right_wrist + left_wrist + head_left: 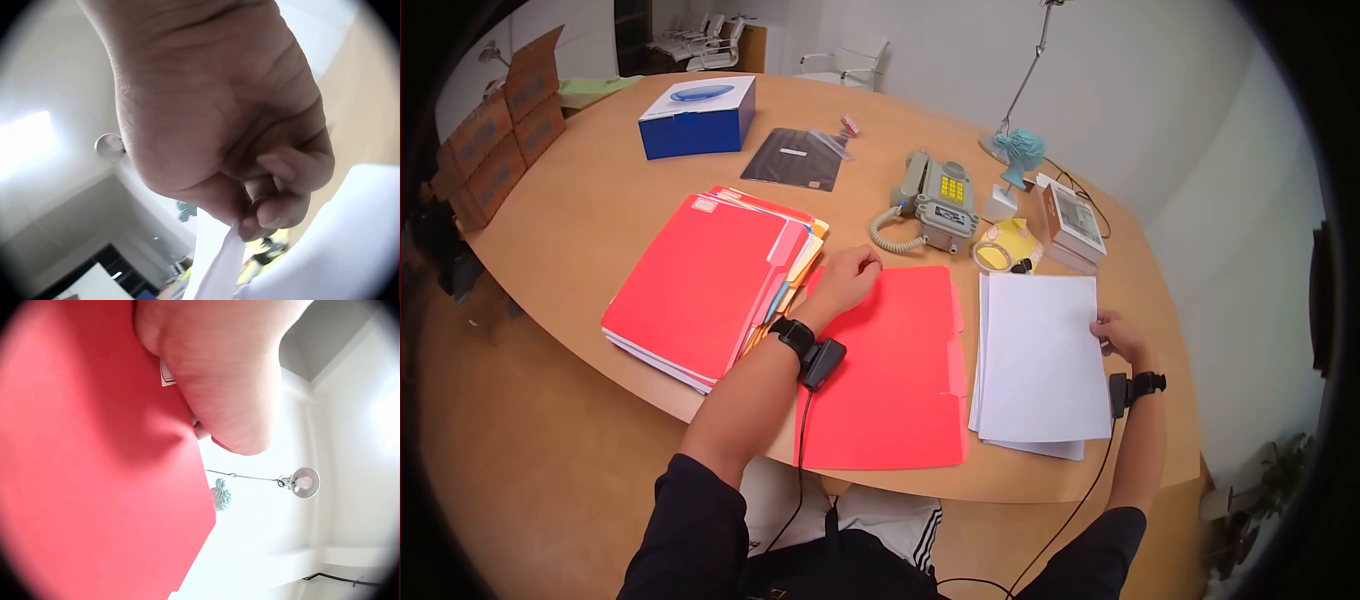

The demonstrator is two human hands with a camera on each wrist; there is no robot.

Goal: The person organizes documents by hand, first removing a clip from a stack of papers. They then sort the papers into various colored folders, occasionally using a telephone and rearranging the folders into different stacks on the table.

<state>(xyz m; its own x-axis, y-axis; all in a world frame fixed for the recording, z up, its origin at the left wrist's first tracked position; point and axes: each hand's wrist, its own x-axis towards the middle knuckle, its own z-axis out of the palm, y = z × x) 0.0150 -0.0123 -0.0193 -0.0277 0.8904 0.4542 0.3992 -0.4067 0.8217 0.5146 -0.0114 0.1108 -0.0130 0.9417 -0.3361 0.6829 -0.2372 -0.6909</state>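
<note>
A red file folder [890, 370] lies flat on the table in front of the person. My left hand [847, 283], fingers curled, is at its top edge and pinches it there; in the left wrist view the folder [106, 506] dips beside the fingertips, which the thumb side of the hand [225, 381] partly hides. To the right is a stack of white paper [1040, 360], its sheets slightly fanned. My right hand [1118, 335] holds the right edge of the stack. In the right wrist view a sheet's edge [219, 269] is pinched between thumb and fingers.
Left of the folder stands a pile of red folders [700, 280] with papers. Behind are a corded telephone [940, 200], a blue-and-white box [695, 120], a black folder [795, 160], yellow paper [1012, 240], a teal head figurine [1022, 150], books [1072, 222] and a lamp [1000, 145].
</note>
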